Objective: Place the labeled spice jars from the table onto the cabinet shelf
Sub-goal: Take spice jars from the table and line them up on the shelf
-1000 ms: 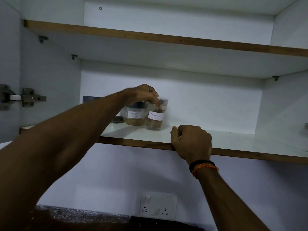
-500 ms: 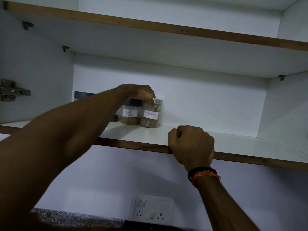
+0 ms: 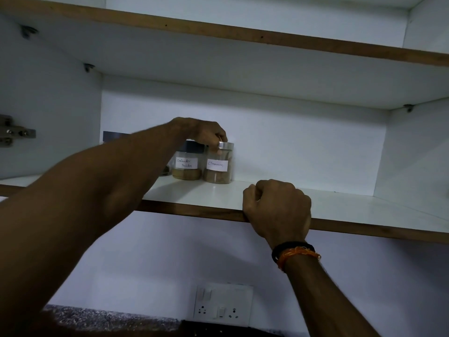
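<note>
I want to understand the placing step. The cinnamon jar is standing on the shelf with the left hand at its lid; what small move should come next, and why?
Probably let go and draw the left hand back. The cinnamon jar stands upright on the shelf beside the coriander powder jar, so it looks placed. The right hand grips the shelf edge.

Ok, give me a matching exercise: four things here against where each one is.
Things:
1. cinnamon jar
2. coriander jar
3. right hand
4. socket plate

Places:
A. on the wall below the shelf
B. gripping the shelf's front edge
C. under the left hand's fingertips
D. left of the cinnamon jar

Pairs: 1-C, 2-D, 3-B, 4-A
</note>
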A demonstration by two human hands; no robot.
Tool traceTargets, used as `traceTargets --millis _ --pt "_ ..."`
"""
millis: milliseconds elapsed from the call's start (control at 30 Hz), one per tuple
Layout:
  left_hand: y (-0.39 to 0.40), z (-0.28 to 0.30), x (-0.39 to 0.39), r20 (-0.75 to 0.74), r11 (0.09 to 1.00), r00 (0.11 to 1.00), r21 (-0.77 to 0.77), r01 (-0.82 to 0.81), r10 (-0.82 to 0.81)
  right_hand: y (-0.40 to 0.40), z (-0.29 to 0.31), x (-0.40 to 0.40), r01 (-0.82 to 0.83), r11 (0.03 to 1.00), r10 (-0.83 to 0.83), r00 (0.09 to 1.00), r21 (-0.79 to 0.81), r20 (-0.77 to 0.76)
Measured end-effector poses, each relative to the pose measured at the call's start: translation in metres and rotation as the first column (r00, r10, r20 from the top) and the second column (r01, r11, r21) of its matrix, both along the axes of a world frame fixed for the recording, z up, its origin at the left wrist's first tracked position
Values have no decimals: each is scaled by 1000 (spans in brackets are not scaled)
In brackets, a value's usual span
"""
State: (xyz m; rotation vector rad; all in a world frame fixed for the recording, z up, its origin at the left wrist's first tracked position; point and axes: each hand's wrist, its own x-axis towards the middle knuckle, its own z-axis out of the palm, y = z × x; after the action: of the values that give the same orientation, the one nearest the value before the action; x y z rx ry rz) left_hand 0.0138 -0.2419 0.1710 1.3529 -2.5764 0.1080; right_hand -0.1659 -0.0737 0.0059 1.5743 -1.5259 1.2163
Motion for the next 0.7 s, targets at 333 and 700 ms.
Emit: traceTargets --millis 333,700 --pt "-4 -7 -3 5 995 998 -77 65 -65 0 1 0 -11 1000 11 1000 -7 11" --pt "4 -16 1 -85 989 996 -141 -37 25 -2 4 -2 33 999 -32 999 24 -23"
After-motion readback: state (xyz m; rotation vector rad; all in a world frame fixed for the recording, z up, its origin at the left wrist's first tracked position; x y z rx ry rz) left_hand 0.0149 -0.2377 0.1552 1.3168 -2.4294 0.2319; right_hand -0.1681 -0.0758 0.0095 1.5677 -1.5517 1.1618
